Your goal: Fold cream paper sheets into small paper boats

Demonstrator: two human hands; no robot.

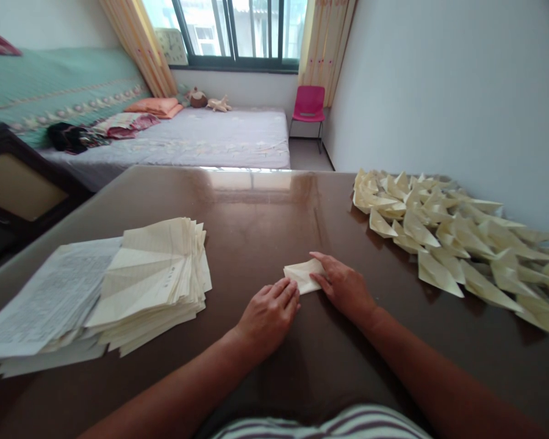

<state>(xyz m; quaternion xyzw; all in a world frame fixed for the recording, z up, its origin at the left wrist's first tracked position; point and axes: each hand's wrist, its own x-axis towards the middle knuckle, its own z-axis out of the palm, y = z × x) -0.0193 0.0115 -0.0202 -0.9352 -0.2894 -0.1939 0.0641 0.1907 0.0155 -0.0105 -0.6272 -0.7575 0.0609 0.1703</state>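
Observation:
A small folded piece of cream paper (304,275) lies on the brown table in front of me. My right hand (343,281) grips its right end, the thumb on top and the index finger along the far edge. At the near left corner, my left hand (271,310) has its fingers close together and bent over the paper; its thumb is hidden. To the left is a stack of cream paper sheets (150,268) with crease lines. Many folded paper boats (421,228) with pointed ends are heaped on the right side of the table.
Printed white sheets (50,299) lie partly under the cream stack. The glossy table (238,219) reaches the white wall (439,91) on the right. Beyond it are a bed (229,134), a pink chair (309,105) and a window. A dark wooden cabinet (22,183) stands at left.

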